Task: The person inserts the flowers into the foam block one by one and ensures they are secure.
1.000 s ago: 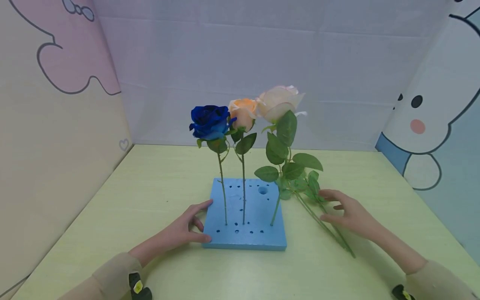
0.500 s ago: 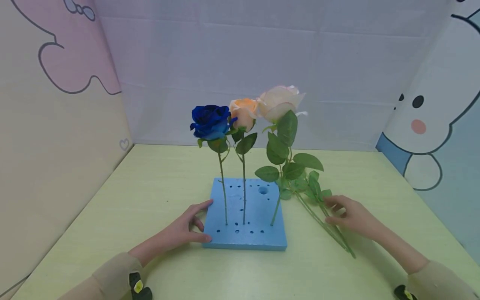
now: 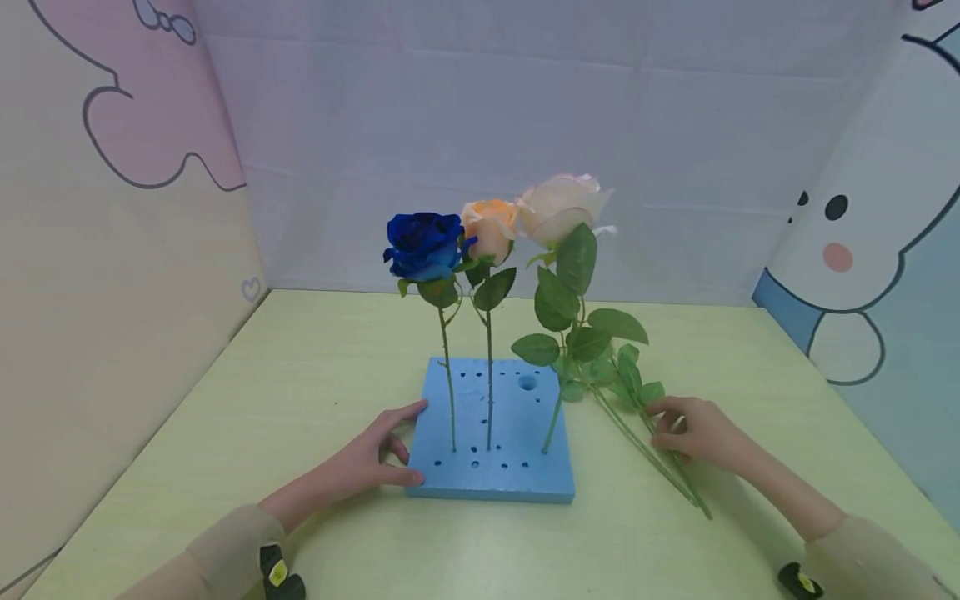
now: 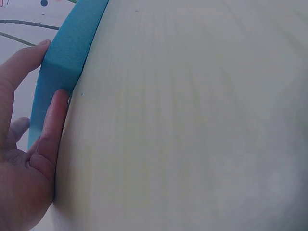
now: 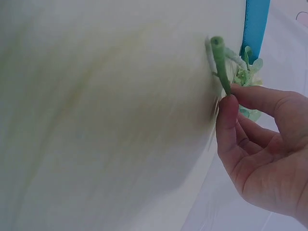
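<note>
A blue foam block [image 3: 480, 483] with rows of holes lies on the table. Upright in it stand a blue rose [image 3: 425, 246], a peach rose [image 3: 490, 235] and a pale pink rose [image 3: 561, 208]. My left hand [image 3: 371, 454] rests at the block's left side, thumb and fingers spread against its edge. To the right, two long green stems lie slanting on the table, their upper ends hidden behind the pink rose's leaves. Between thumb and forefinger, my right hand [image 3: 701, 432] pinches a flower stem [image 5: 221, 65] near its leaves.
The pale yellow table [image 3: 300, 358] runs back to a white cloth backdrop [image 3: 450, 108]. Walls with cartoon drawings flank it on both sides. Leaves of the pink rose [image 3: 588, 342] overhang the block's right edge.
My right hand has come down slightly, and its thumb and forefinger have closed on the stem. My left hand, the block and the standing roses have stayed put.
</note>
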`<state>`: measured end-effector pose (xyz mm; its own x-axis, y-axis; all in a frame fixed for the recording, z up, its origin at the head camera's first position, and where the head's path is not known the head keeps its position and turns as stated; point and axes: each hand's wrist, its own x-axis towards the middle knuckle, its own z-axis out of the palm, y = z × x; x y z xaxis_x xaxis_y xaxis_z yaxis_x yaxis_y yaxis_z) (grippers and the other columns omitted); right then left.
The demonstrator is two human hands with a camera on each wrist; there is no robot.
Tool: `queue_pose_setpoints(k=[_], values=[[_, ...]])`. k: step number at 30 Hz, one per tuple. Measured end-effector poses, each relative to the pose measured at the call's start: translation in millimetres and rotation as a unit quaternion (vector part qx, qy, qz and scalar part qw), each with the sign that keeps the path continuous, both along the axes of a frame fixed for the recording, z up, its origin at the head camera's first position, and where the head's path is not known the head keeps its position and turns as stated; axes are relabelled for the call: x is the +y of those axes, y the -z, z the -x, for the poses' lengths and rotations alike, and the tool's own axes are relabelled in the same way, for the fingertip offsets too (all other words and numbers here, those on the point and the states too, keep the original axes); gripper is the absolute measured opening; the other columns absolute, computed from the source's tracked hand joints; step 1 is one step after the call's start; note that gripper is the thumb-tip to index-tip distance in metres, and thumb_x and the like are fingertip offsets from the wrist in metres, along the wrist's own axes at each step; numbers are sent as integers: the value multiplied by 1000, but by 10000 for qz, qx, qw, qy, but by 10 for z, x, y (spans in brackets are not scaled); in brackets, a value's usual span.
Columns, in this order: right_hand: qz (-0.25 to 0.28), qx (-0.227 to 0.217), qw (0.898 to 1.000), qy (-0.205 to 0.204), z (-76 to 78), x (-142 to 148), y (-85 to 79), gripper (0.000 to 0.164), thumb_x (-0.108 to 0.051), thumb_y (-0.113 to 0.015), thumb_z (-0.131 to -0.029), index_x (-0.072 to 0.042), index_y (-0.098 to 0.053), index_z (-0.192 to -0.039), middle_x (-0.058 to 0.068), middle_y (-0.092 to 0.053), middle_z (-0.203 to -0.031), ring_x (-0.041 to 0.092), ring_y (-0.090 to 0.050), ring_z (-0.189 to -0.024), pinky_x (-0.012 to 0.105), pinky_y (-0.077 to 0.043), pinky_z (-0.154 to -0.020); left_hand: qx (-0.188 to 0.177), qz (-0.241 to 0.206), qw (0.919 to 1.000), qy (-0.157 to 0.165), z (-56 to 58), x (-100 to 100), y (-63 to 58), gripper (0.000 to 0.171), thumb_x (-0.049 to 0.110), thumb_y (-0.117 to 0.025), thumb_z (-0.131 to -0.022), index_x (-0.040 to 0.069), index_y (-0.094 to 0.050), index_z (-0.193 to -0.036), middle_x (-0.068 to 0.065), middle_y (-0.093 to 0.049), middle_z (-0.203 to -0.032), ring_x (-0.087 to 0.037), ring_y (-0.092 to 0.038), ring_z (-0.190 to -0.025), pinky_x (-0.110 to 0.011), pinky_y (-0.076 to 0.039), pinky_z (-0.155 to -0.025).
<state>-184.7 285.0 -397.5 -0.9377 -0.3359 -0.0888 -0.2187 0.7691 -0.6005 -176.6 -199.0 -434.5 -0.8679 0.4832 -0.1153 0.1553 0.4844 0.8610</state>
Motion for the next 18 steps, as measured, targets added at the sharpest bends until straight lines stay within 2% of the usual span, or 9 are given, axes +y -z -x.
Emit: queue_pose_setpoints(k=[6,12,18], values=[[20,-65,10000,42,5,27,-26,42,-8,-69,-86,11,-59,-122,7,-68,-85,8,-61,-58,27,-51,-52,40,-53,10000,27,1,-5,3,97,27,-83,-79,23,-25,-157,-14,-29,-157,-16,-58,-95,-26,-39,-88],[81,-140,9997,199,9,51,-89,41,-4,-65,-89,10,-57,-126,8,-68,-88,11,-63,-66,26,-54,-54,30,9,10000,-8,1,-1,-2,98,28,-83,-79,23,-24,-158,-13,-30,-156,-17,-58,-95,-28,-39,-88],[160,95,9996,225,33,3,-211,38,-3,-63,-91,8,-57,-127,10,-67,-90,10,-64,-70,24,-54,-55,4,4,10000,-10,1,5,-11,98,27,-83,-79,23,-24,-157,-13,-31,-154,-17,-58,-96,-34,-38,-91]])
